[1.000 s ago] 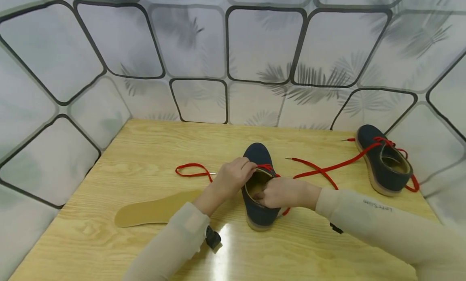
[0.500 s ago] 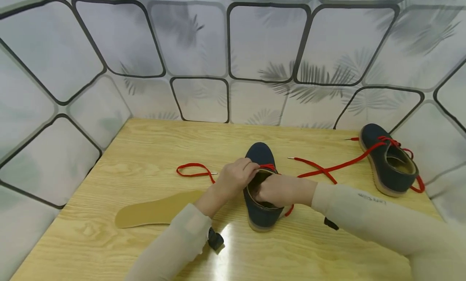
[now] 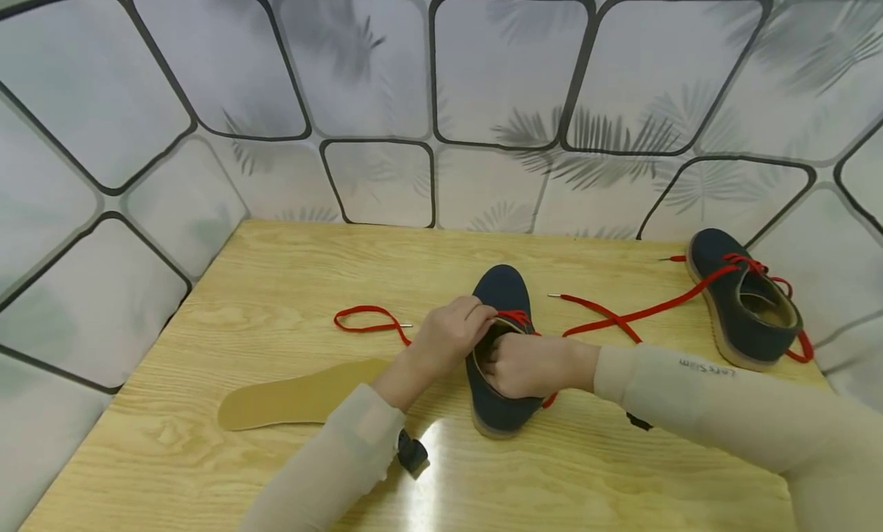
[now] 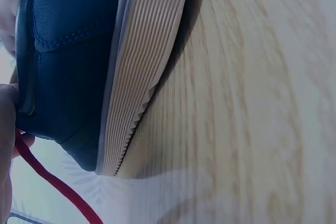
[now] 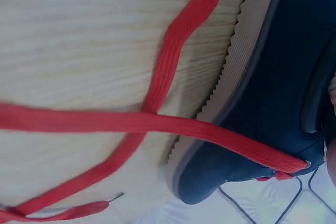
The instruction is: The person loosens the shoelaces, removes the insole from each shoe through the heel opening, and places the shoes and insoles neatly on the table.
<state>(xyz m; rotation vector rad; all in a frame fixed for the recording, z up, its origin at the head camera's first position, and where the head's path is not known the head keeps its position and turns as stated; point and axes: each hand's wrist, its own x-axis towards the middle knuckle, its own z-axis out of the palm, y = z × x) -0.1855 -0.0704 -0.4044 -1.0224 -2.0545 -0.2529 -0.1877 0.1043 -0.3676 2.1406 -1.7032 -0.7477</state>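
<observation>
A dark blue shoe (image 3: 502, 287) with red laces and a pale ridged sole stands on the wooden table, toe pointing away. My left hand (image 3: 448, 331) pinches the edge of its opening near the lacing. My right hand (image 3: 527, 366) reaches into the opening from the heel end, and its fingertips are hidden inside, so I cannot tell whether they grip anything there. In the left wrist view the shoe's side (image 4: 73, 77) fills the upper left. A tan insole (image 3: 297, 398) lies flat left of the shoe, partly covered by my left arm.
A matching blue shoe (image 3: 748, 310) stands at the table's right edge, its long red lace (image 3: 662, 308) stretched toward the middle. Another red lace loop (image 3: 359, 317) lies left of my left hand. A patterned cloth wall (image 3: 497, 72) borders the back and sides.
My right hand has gone deeper into the shoe, hiding more of its fingers. The left hand keeps its hold on the opening's edge. The head view has tilted slightly down.
</observation>
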